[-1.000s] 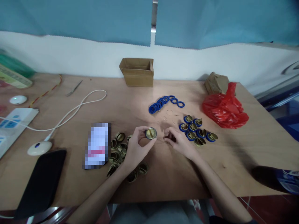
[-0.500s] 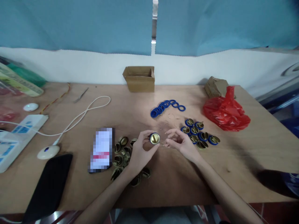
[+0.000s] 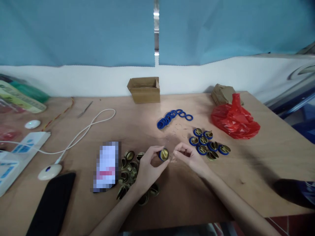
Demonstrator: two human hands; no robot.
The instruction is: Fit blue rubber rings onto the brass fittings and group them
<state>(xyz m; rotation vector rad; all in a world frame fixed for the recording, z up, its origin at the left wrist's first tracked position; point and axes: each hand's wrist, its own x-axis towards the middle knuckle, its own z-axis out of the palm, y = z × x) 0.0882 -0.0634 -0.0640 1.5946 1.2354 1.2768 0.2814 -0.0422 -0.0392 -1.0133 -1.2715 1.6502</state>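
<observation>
My left hand (image 3: 148, 167) pinches a round brass cap with a blue ring (image 3: 163, 154) between thumb and fingers, held just above the wooden table (image 3: 187, 193). My right hand (image 3: 190, 158) is right beside it, fingers curled in a pinch; what they hold is too small to make out. A heap of bare brass caps (image 3: 130, 165) lies under and left of my left wrist. Finished caps with blue rings (image 3: 208, 145) sit in a cluster to the right. A string of loose blue rings (image 3: 172, 117) lies further back.
A small open cardboard box (image 3: 144, 89) stands at the back wall. A red plastic bag (image 3: 233, 119) and brown paper packet (image 3: 222, 94) lie back right. A blurred card (image 3: 106, 166), black phone (image 3: 49, 206), white cable with mouse-shaped puck (image 3: 50, 171) and a power strip (image 3: 17, 154) occupy the left.
My right hand has lifted from the table and closed into a pinch beside the cap. The left hand keeps hold of the cap; the camera has shifted slightly.
</observation>
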